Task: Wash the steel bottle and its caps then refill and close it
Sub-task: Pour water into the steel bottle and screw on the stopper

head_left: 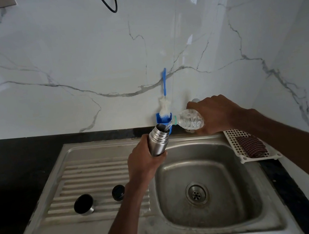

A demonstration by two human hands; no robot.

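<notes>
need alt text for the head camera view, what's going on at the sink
Over a steel sink, the right hand tips a clear plastic bottle into the open steel bottle held by the left hand. Two caps lie on the drainboard.

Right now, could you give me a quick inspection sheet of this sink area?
Surface: steel sink set in a dark counter.
Job's things: steel bottle open, tilted; plastic bottle pouring into it; two caps on the drainboard.
Clutter: blue bottle brush in a holder; white rack holding a dark scrubber.
Grippers: left hand holds the steel bottle; right hand the plastic one.
Cables: black cable hanging on the wall.
Surroundings: marble-look wall.
</notes>
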